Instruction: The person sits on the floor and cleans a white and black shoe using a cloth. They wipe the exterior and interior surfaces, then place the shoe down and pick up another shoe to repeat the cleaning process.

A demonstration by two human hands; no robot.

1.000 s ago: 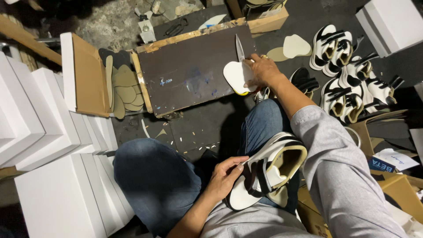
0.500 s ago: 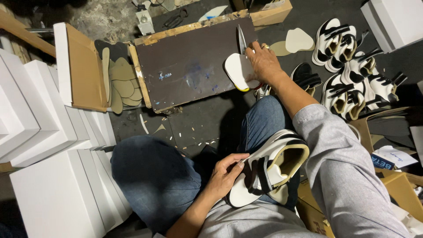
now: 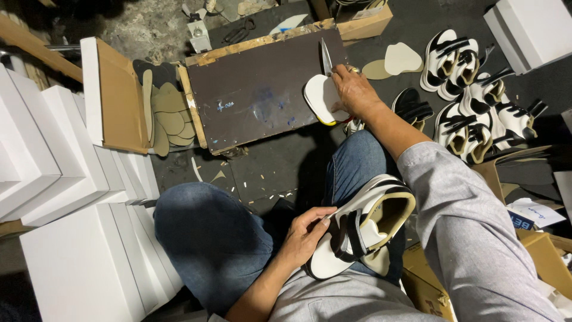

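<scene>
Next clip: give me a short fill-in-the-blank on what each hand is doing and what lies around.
1. The left hand holds a black-and-white ____ on the lap.
2. The right hand presses a white insole onto a dark ____.
3. A knife lies just beyond that hand, its blade pointing ____ from the person.
4. The stacked boxes on the person's left are ____.

Missing words: shoe; board; away; white

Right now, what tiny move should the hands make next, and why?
Probably lift the white insole toward the shoe: the right hand presses it on the board beside the knife, while the left hand holds the shoe open on the lap.
</scene>
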